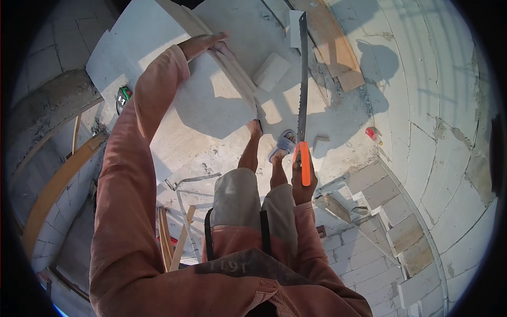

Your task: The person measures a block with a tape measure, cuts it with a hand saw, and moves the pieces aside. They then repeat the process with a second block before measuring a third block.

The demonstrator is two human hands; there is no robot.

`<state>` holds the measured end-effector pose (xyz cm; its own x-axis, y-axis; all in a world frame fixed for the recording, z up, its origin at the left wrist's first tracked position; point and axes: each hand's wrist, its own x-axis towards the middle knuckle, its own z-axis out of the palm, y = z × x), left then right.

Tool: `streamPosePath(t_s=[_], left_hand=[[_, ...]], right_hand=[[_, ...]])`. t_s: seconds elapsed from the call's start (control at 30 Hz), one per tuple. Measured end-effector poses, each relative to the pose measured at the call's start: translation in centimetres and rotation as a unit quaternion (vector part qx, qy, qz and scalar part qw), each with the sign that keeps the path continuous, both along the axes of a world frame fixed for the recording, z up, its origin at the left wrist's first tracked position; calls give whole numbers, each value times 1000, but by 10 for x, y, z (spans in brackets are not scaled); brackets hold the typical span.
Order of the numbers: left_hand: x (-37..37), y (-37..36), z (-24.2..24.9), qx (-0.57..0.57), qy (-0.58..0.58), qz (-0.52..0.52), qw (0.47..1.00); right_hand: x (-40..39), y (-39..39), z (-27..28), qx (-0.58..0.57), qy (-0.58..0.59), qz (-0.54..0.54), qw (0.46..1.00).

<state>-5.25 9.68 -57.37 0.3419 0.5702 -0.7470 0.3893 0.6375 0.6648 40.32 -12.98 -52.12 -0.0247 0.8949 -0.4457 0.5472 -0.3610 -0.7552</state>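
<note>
My right hand (305, 178) grips the orange handle of a hand saw (303, 84). Its long toothed blade points up and away from me, apart from the blocks. My left hand (200, 46) rests with fingers stretched out at the edge of a large pale block (211, 100), whose surface is partly in my shadow. A smaller white block (271, 71) lies on the floor to the right of it. Beyond the saw's tip is another white piece (294, 31), partly behind the blade.
A green and black tape measure (123, 97) lies left of my left arm. Wooden boards (330, 39) lie along the right-hand block wall (417, 68). A red-capped bottle (373, 135) is on the floor by that wall. Several stacked blocks (388, 195) stand at lower right.
</note>
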Motion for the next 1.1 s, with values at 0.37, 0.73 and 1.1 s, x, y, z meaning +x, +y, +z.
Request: streamPosePath(t_s=[0.37, 0.73, 1.1], left_hand=[[79, -35, 70, 318, 390, -438, 745], [129, -232, 159, 260, 314, 164, 898], [15, -600, 28, -170, 304, 770, 535]], right_hand=[[52, -47, 56, -96, -56, -98, 989], [89, -55, 91, -62, 31, -67, 995], [196, -61, 138, -70, 0, 82, 994]])
